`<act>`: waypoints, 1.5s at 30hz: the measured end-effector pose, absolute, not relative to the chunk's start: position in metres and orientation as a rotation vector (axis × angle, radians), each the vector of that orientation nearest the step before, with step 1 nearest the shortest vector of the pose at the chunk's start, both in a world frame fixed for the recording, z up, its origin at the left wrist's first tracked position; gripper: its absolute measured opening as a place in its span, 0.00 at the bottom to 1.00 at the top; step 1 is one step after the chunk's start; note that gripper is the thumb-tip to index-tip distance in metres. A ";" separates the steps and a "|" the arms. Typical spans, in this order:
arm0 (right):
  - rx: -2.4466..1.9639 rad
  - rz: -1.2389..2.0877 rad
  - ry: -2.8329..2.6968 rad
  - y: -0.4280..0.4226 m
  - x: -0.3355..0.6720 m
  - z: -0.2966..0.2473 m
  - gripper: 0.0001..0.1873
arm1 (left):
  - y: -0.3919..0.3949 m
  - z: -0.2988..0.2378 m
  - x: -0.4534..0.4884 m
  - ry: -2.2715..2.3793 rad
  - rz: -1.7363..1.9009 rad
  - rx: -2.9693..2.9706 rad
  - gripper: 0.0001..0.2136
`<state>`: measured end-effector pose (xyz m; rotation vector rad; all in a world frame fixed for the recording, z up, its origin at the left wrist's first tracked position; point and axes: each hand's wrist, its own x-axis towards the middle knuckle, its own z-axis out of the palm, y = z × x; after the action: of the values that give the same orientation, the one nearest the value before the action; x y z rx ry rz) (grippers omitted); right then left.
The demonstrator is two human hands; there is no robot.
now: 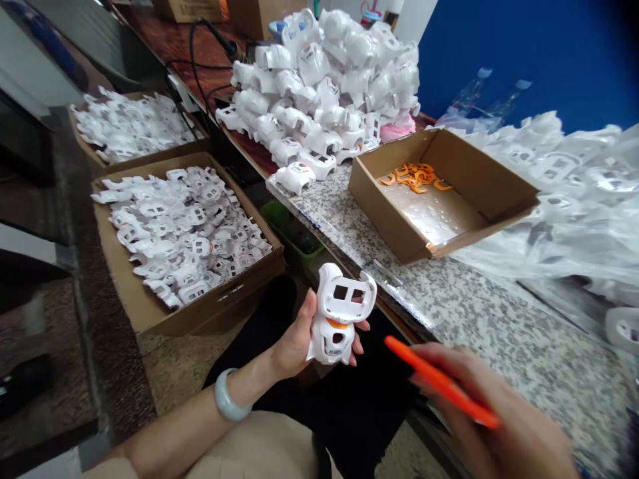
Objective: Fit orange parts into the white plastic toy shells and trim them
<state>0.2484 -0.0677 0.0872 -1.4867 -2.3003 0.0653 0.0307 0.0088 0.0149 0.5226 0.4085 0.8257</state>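
White plastic shell [340, 313] looks light and stiff; hold its sides. Left hand [298, 336] closes its fingers around it at six o'clock; right hand [492, 416] pinches an orange pen [439, 380].

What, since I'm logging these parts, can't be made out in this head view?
Lettering on the white plastic shell in the left hand: too small to read.
Shell's far side: hidden by the left hand's fingers.
Nib of the orange pen in the right hand: motion-blurred.
Shells under the clear plastic sheet, right: blurred by the film.
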 end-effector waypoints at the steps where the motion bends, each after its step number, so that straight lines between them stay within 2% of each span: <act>1: -1.392 0.154 -2.348 -0.061 0.230 0.092 0.13 | 0.007 0.015 0.030 0.417 0.821 0.525 0.35; 7: -1.266 0.387 -2.466 -0.041 0.196 0.093 0.14 | 0.000 0.011 0.023 0.477 0.795 0.579 0.38; 27: -1.255 -0.001 -2.583 -0.036 0.188 0.061 0.12 | -0.004 -0.004 0.020 0.578 0.774 0.611 0.36; 36: -1.244 0.172 -2.440 -0.035 0.208 0.080 0.13 | 0.014 -0.003 0.021 0.413 0.846 0.520 0.36; 40: -1.257 0.169 -2.480 -0.036 0.206 0.078 0.10 | 0.012 -0.004 0.018 0.402 0.846 0.514 0.36; 45: -1.251 0.141 -2.543 -0.031 0.196 0.072 0.12 | 0.009 -0.002 0.018 0.456 0.810 0.540 0.38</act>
<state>0.1959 -0.0307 0.0724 -1.2508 -2.5429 0.1413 0.0178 0.0092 -0.0022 0.5403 0.4565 0.8105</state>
